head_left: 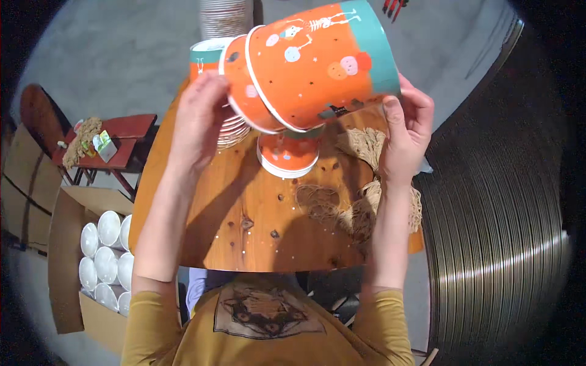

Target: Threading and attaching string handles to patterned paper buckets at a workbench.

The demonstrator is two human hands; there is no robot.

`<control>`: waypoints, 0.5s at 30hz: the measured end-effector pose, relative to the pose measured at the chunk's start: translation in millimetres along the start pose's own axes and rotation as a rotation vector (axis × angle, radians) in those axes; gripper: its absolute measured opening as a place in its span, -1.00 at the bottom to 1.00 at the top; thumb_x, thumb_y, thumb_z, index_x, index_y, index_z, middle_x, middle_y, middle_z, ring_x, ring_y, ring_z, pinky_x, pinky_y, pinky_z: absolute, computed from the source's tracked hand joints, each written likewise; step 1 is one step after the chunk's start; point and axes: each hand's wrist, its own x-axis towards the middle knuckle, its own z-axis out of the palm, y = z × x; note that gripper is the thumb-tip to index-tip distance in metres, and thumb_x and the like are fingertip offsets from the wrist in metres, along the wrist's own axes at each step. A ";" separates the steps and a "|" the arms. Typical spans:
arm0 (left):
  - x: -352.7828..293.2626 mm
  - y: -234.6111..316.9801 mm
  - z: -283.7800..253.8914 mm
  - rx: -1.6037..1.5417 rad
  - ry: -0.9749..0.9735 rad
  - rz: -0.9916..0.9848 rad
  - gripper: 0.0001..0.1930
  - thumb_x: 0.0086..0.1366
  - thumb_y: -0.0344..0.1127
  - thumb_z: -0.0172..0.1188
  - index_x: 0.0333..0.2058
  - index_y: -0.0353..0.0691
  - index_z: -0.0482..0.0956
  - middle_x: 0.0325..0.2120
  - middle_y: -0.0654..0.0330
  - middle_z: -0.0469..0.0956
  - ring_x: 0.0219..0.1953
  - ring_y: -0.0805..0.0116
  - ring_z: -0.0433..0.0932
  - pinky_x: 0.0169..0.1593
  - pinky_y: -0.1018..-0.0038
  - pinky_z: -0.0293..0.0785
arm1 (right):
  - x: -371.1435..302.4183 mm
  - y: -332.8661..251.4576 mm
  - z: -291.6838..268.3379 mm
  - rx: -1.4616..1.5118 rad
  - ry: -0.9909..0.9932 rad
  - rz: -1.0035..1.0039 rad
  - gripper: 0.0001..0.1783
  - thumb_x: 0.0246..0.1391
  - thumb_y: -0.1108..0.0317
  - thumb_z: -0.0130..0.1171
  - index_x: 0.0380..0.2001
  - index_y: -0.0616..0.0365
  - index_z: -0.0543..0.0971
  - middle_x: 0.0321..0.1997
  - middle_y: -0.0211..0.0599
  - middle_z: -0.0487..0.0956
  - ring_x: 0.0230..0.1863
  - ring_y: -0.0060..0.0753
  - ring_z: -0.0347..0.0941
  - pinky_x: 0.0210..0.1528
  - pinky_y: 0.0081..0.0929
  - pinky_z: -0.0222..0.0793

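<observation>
Two orange paper buckets (311, 67), one nested in the other, are held tilted above the table, with white rims to the left and a teal base to the right. Printed skeletons and pumpkins cover the outer one. My left hand (204, 113) grips the inner bucket at its rim, some fingers hidden. My right hand (408, 125) is closed around the teal base, thumb in front. Below them a smaller-looking orange bucket (287, 154) stands on the table, partly covered. Behind my left hand rises a stack of similar buckets (204, 58), its white rims showing lower down.
Tan twine (351, 216) lies in loose bundles on the right of the wooden table (244, 244). At the left a cardboard box (64, 262) holds several white cups (107, 265). A red bench (137, 131) stands beyond it. Dark ribbed material (500, 226) fills the right side.
</observation>
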 end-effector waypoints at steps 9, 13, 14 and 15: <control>-21.1 57.2 -155.2 1.082 0.319 0.752 -0.79 0.38 -0.25 -0.08 -0.25 -0.24 0.46 -0.45 0.37 0.40 -0.42 0.61 0.35 -0.28 0.59 0.30 | -33.2 64.6 -5.6 1.040 0.244 0.984 -0.59 0.21 0.17 0.06 0.11 -0.07 0.31 0.21 -0.40 0.33 0.28 -0.30 0.17 0.26 0.10 0.10; -64.5 65.0 -142.8 0.815 0.431 0.503 -0.85 0.37 -0.34 -0.09 -0.27 -0.25 0.43 -0.46 0.37 0.37 -0.44 0.67 0.32 -0.32 0.69 0.27 | -47.9 72.9 3.3 1.064 0.282 1.162 -0.55 0.26 0.14 -0.04 0.16 0.05 0.29 0.25 -0.38 0.32 0.34 -0.24 0.11 0.34 0.26 -0.06; -71.1 62.2 -142.1 0.884 0.455 0.471 -0.85 0.37 -0.34 -0.10 -0.27 -0.25 0.42 -0.46 0.37 0.36 -0.46 0.68 0.30 -0.34 0.71 0.26 | -49.9 74.3 4.4 1.103 0.308 1.224 -0.58 0.27 0.17 -0.06 0.13 0.08 0.33 0.22 -0.37 0.38 0.32 -0.25 0.15 0.36 0.24 -0.08; -77.4 58.7 -134.6 1.005 0.436 0.518 -0.87 0.37 -0.36 -0.12 -0.29 -0.26 0.39 -0.47 0.36 0.32 -0.45 0.66 0.27 -0.33 0.69 0.25 | -52.7 77.3 3.9 1.133 0.287 1.197 -0.61 0.26 0.21 -0.04 0.09 0.14 0.34 0.18 -0.30 0.41 0.26 -0.22 0.25 0.32 0.16 0.08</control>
